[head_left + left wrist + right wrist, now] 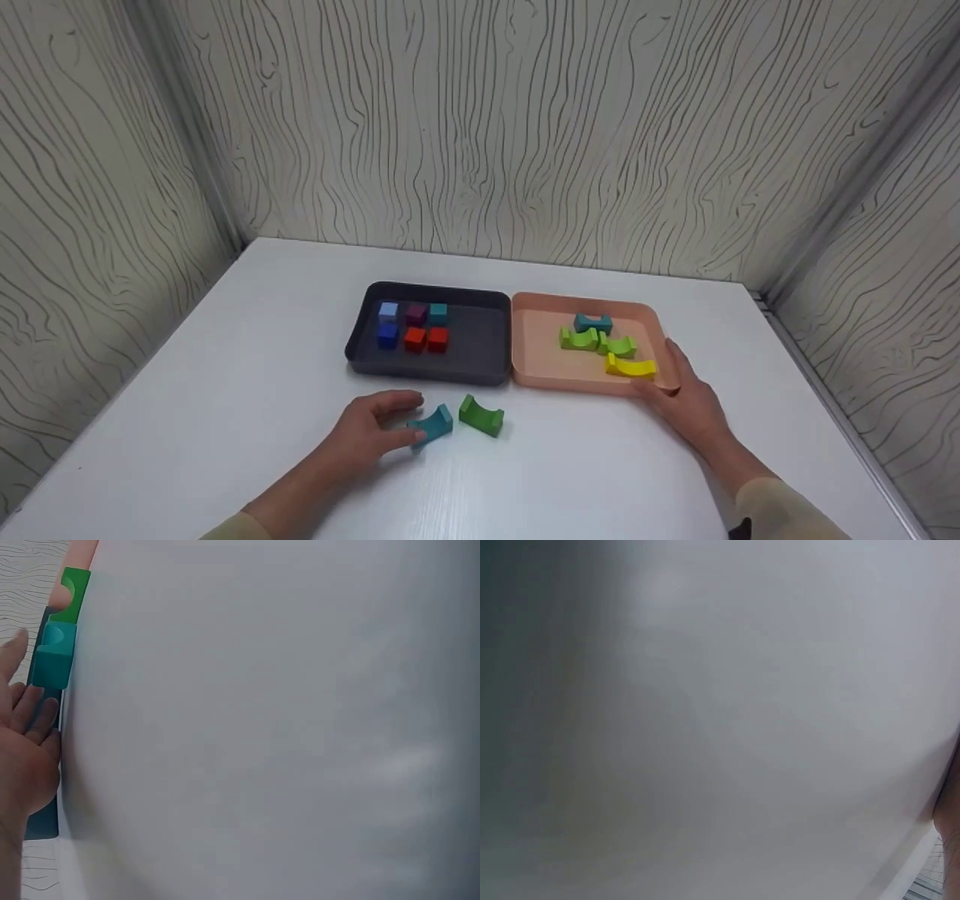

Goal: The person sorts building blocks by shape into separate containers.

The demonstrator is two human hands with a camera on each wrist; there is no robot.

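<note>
My left hand (371, 427) is spread around the left end of a teal arch block (436, 426) on the white table. In the head view its thumb overlaps that end; whether it touches cannot be told. The left wrist view shows the teal block just beyond the fingers, with the thumb apart from it. A green arch block (481, 416) lies tilted just right of the teal one. At the front right corner of the pink tray (540, 375), my right hand (690, 409) rests with thumb along the front wall and straight fingers along the right side.
Inside the pink tray lie a darker teal arch block (593, 323), two lime arch blocks (578, 340) and a yellow arch block (631, 367). The dark tray (480, 337) beside it holds several coloured cubes. Wood-patterned walls (480, 135) enclose the table (570, 472).
</note>
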